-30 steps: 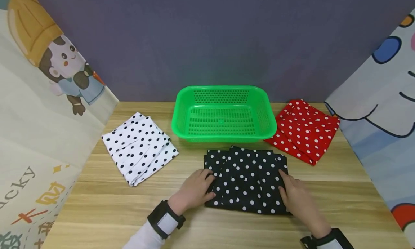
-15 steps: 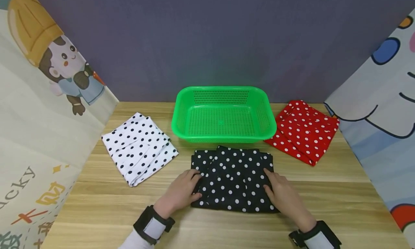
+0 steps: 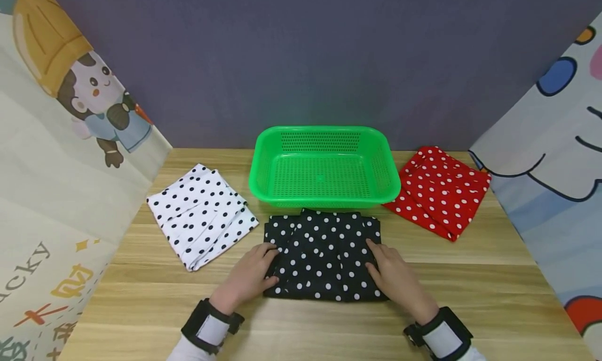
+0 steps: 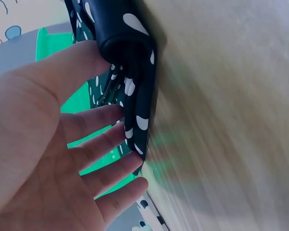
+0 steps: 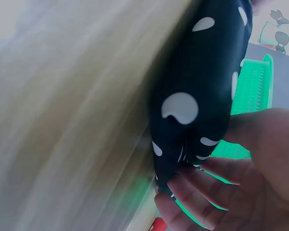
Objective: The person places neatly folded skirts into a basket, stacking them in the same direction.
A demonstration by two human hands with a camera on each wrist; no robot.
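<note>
A folded black cloth with white dots (image 3: 324, 259) lies flat on the wooden table, in front of the green basket (image 3: 324, 200). My left hand (image 3: 251, 272) touches its left edge, thumb and fingertips against the folds. On the opposite edge rests my right hand (image 3: 397, 277), its fingertips on the cloth. In the left wrist view the fingers (image 4: 113, 166) are fairly straight and spread along the layered edge of the black cloth (image 4: 142, 122). The right wrist view has the thumb and fingers (image 5: 183, 190) against the rounded fold of that cloth (image 5: 207, 72).
A folded white cloth with black dots (image 3: 202, 214) lies left on the table (image 3: 301, 329). At the right is a folded red cloth with white dots (image 3: 442, 194), its corner beside the basket. A dark wall (image 3: 320, 63) rises behind.
Both hands have slid the black cloth leftward along the table, and slightly toward the basket. The basket and the white and red cloths have stayed in place.
</note>
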